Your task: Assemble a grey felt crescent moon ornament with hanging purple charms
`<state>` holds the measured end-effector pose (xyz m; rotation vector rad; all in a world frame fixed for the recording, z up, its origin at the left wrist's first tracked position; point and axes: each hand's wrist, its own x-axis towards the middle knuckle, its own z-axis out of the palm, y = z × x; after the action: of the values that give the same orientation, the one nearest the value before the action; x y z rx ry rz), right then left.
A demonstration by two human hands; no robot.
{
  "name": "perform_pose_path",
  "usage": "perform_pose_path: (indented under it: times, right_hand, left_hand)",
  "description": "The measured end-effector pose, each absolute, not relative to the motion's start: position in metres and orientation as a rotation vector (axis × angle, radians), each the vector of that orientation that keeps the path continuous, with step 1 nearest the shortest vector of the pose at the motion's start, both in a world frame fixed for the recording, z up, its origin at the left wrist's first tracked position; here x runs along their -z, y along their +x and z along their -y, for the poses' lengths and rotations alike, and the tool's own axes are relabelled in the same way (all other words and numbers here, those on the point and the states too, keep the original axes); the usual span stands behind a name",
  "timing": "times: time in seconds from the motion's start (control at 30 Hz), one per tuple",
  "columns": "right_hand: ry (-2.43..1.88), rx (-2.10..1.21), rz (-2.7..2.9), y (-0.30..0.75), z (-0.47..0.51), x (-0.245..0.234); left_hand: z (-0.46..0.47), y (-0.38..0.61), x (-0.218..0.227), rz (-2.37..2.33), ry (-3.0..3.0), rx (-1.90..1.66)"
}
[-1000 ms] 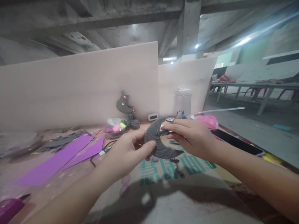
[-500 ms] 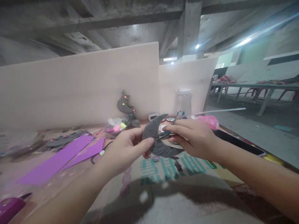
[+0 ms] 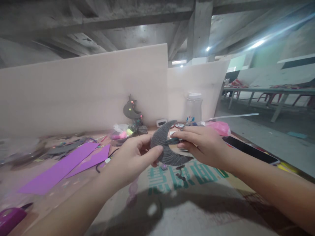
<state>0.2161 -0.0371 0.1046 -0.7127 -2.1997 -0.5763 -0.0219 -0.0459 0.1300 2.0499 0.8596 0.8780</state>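
A dark grey crescent moon, its surface ridged as if wound with yarn, is upright above the cardboard. My left hand grips its outer curve between thumb and fingers. At the inner curve, my right hand is closed in a pinch around a small dark piece, too small to name, which touches the moon. A small dark curly piece shows below the moon's lower edge; I cannot tell whether it is attached. Another dark crescent ornament with coloured beads stands at the back.
Purple sheets lie on the left, with a magenta-handled tool nearer me. A bowl of colourful bits and a clear plastic jar are by the partition. A phone lies right. Printed cardboard covers the front.
My right hand has shifted slightly at the moon's inner curve. The dark curly piece below the moon has swung a little left. My left hand keeps its grip.
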Motion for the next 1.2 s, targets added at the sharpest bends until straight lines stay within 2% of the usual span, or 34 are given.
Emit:
perform_pose_path:
  times: [0.2, 0.6, 0.73, 1.03, 1.2]
  right_hand:
    - [-0.678, 0.526, 2.187, 0.216, 0.035, -0.104]
    - [-1.018, -0.202, 1.873, 0.207, 0.051, -0.123]
    - [-1.051, -0.172, 1.866, 0.202, 0.056, -0.122]
    - [-0.96, -0.209, 1.932, 0.194, 0.065, -0.115]
    - [-1.012, -0.243, 1.889, 0.198, 0.059, -0.118]
  left_hand:
    - [0.043, -0.023, -0.128, -0.841, 2.019, -0.852]
    - [0.038, -0.019, -0.119, -0.809, 1.976, -0.768]
    - [0.039, -0.017, -0.113, -0.82, 2.03, -0.76]
    - [0.042, -0.012, -0.104, -0.934, 2.42, -1.025]
    - [0.036, -0.02, -0.106, -0.811, 2.272, -1.048]
